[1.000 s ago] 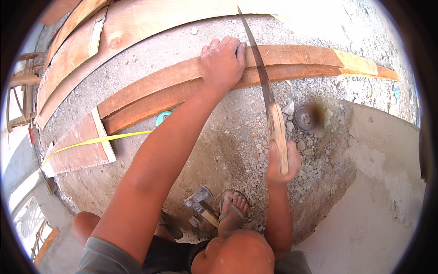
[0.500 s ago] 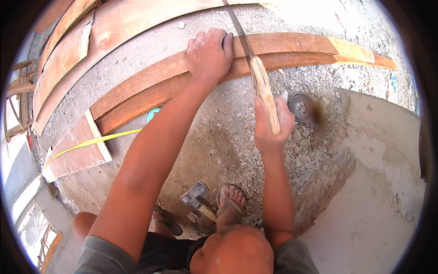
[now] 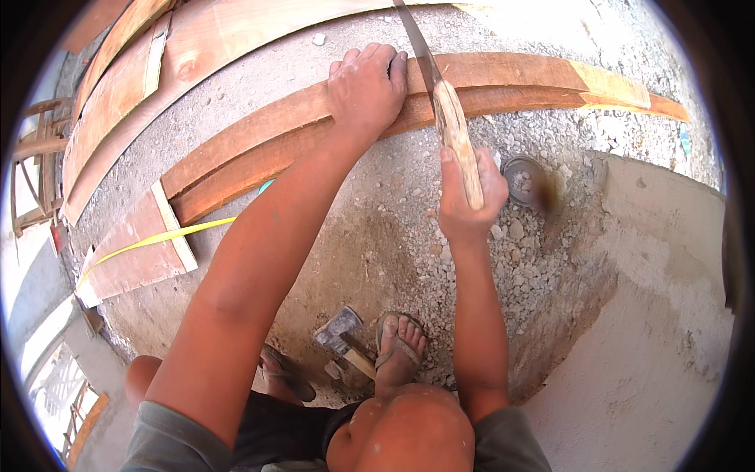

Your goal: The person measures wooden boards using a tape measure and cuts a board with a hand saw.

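Observation:
Two long reddish-brown wooden boards lie side by side across the ground: the far board [image 3: 503,71] and, along its near edge, a second board [image 3: 503,101]. Over the far board lies my left hand [image 3: 368,93], its fingers curled past the far edge and holding it down. My right hand [image 3: 474,197] is wrapped round the pale wooden handle of a handsaw [image 3: 454,134]. The saw's dark blade crosses the boards just right of my left hand and points away from me. Its teeth and any cut are too small to make out.
Wide plywood [image 3: 236,35] lies beyond the boards. At left, a yellow measuring tape [image 3: 169,235] runs over a smaller plywood piece [image 3: 134,259]; part of a teal object [image 3: 266,186] shows beside my arm. A hammer [image 3: 340,328] lies by my foot, a round container [image 3: 519,177] on gravel, concrete [image 3: 645,338] at right.
My right hand and the saw have moved a little away from me, the handle now nearer the boards. My left hand stays on the far board; the whole view has shifted slightly.

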`<control>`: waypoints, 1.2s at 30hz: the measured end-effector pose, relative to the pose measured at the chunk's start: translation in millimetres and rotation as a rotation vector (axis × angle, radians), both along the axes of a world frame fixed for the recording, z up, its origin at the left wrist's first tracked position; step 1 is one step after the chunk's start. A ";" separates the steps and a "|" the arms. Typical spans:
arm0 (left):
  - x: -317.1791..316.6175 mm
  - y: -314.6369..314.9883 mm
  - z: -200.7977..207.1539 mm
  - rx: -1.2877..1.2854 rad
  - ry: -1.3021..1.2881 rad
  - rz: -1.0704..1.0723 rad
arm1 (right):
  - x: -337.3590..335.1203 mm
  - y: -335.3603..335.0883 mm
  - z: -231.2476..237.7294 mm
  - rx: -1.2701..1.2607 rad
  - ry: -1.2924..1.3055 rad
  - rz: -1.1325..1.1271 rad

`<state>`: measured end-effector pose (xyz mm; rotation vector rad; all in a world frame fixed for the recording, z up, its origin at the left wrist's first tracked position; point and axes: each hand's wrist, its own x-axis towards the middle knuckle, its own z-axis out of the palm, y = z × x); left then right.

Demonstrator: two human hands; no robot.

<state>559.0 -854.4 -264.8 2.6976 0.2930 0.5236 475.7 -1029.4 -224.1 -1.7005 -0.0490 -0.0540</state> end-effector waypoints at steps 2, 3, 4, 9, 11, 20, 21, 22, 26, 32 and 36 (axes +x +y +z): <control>1.2 4.3 -5.5 -0.017 -0.039 -0.005 | -52.9 -36.2 2.8 -0.169 -0.053 0.019; 3.6 3.2 -5.3 -0.010 -0.041 0.000 | -86.1 -61.7 2.5 -0.266 -0.110 0.009; 5.4 -1.0 -1.4 0.005 -0.074 0.003 | -120.1 -86.1 5.9 -0.471 -0.147 -0.001; 8.4 -0.3 1.4 0.044 -0.117 0.019 | -95.2 -65.7 14.5 -0.311 0.002 -0.066; 2.3 -3.1 -6.1 0.030 -0.042 0.020 | -29.8 -21.5 3.1 -0.234 -0.131 0.022; 1.9 2.7 -2.9 0.013 -0.039 -0.011 | -127.4 -85.9 37.1 -0.360 0.037 -0.011; 2.0 -3.3 1.5 0.004 -0.015 -0.012 | -130.2 -91.7 47.1 -0.368 0.062 -0.008; 5.6 -1.0 4.9 0.033 -0.017 0.007 | -131.3 -90.7 57.8 -0.436 0.062 0.022; 6.4 -2.7 -7.6 0.042 -0.062 0.017 | -49.6 -39.5 6.7 -0.268 -0.185 0.029; 7.0 1.1 -0.5 -0.058 0.028 -0.004 | 6.4 1.9 -5.6 -0.037 -0.079 -0.050; 5.7 1.5 1.6 -0.104 0.042 -0.037 | -40.6 -68.7 8.0 -0.307 -0.554 -0.146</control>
